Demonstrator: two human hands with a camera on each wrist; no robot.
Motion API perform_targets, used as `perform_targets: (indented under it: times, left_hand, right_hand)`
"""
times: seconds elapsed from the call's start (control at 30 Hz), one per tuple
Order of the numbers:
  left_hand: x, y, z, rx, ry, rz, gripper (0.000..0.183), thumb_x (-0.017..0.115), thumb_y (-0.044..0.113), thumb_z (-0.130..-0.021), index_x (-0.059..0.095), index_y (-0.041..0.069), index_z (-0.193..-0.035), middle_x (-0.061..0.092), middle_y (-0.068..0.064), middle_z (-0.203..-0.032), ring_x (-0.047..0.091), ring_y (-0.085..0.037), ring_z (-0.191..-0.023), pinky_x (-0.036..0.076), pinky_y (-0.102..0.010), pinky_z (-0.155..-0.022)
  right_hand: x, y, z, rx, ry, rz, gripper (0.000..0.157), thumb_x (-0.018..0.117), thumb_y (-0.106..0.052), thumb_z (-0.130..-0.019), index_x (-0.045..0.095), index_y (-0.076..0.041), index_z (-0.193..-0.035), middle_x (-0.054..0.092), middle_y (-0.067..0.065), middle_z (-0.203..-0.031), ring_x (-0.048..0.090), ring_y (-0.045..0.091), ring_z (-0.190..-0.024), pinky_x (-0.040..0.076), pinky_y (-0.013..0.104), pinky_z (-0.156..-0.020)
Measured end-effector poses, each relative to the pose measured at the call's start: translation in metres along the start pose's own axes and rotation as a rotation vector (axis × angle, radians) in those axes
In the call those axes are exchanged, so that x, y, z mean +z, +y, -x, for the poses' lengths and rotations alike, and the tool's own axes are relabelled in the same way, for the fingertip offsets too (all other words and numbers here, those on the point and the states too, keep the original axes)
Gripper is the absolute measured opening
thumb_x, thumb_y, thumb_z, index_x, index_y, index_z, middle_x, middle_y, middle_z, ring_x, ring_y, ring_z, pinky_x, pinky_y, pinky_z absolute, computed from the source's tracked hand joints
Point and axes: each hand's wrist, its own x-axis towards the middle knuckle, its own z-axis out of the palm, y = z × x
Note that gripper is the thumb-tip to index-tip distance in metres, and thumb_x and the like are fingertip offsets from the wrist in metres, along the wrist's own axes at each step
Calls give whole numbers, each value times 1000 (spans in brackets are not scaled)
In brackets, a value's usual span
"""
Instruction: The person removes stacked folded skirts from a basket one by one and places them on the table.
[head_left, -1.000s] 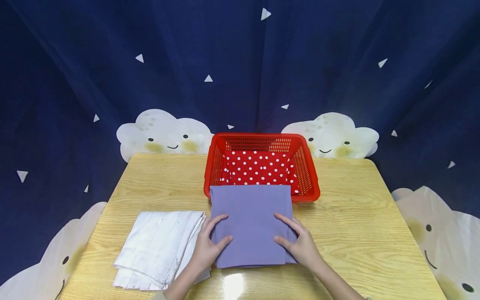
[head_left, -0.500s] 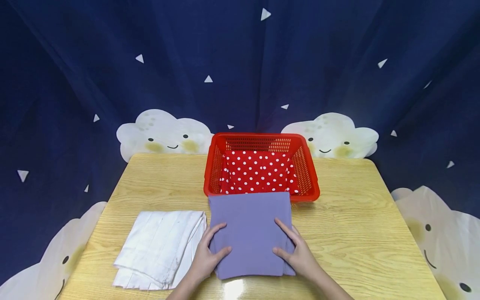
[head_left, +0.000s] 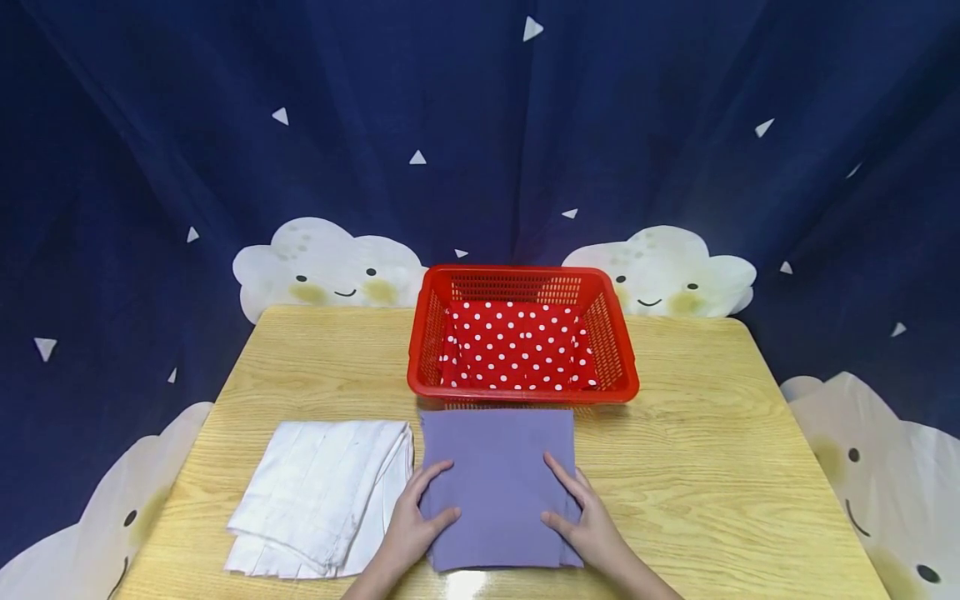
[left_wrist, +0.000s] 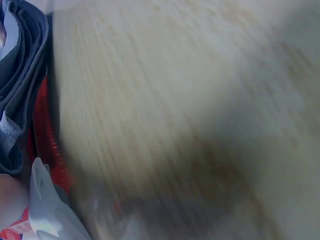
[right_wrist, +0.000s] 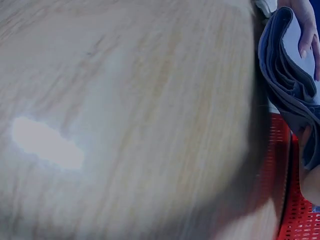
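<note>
A folded purple cloth [head_left: 498, 492] lies level in front of the person, in the head view. My left hand [head_left: 408, 525] grips its left side and my right hand [head_left: 588, 525] its right side, thumbs on the top face. The other fingers are partly hidden at the sides. Stacked layers of the purple cloth [left_wrist: 25, 75] show at the edge of the left wrist view. In the right wrist view the same cloth [right_wrist: 285, 65] has several folds.
Behind the purple cloth stands a red plastic basket [head_left: 525, 395] with a red polka-dot cloth [head_left: 517, 346] inside. A folded white cloth [head_left: 318, 492] lies to the left on the wooden table [head_left: 712, 467]. A dark blue curtain [head_left: 480, 100] hangs behind.
Both hands have drawn the purple cloth toward the person. Its far edge, earlier overlapping the basket's front, now sits just in front of it. Basket and white cloth stay put.
</note>
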Motion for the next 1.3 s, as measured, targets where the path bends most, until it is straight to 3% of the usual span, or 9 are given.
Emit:
perform_targets:
  times: [0.17, 0.47, 0.53, 0.77, 1.1, 1.3]
  left_hand:
    - [3, -11, -2, -24, -50, 16, 64, 78, 8, -65, 55, 19, -123, 53, -3, -121, 48, -25, -112, 39, -42, -93]
    - [5, -8, -6, -34, -87, -4, 64, 78, 7, -65, 54, 12, -124, 52, -13, -120, 50, -31, -109, 39, -47, -91]
    - [7, -16, -7, -27, -84, -16, 64, 78, 8, -64, 54, 12, -124, 53, -13, -119, 51, -30, -107, 40, -46, -90]
    - [11, -16, -8, -9, -68, -69, 64, 78, 9, -63, 55, 10, -123, 53, -14, -115, 52, -32, -103, 41, -46, -88]
    - [13, -16, -8, -24, -82, -86, 64, 78, 7, -62, 54, 9, -122, 51, -17, -115, 51, -36, -104, 40, -51, -87]
    - [12, -14, -9, -36, -93, -86, 64, 77, 5, -63, 53, 7, -122, 49, -19, -115, 50, -37, -104, 40, -50, -87]
  right_hand:
    - [2, 7, -1, 60, -13, -5, 70, 74, -11, -73, 45, -21, -136, 37, 5, -143, 9, 49, -132, 12, 70, -96]
    - [3, 20, -3, 86, -9, -3, 72, 76, -12, -70, 46, -16, -135, 35, 14, -143, 11, 48, -132, 16, 67, -98]
    - [3, 22, -3, 86, -9, -3, 72, 76, -13, -70, 46, -15, -135, 35, 15, -143, 11, 49, -132, 16, 67, -98]
    - [2, 31, -6, 90, -43, 77, 72, 76, -19, -71, 46, -17, -136, 37, 16, -141, 15, 51, -130, 19, 66, -98]
    - [3, 30, -8, 96, -44, 145, 73, 77, -14, -70, 45, -16, -136, 35, 24, -139, 20, 51, -128, 25, 64, -97]
    - [2, 28, -9, 90, -36, 155, 71, 77, -13, -69, 48, -16, -133, 40, 20, -137, 32, 43, -126, 29, 60, -97]
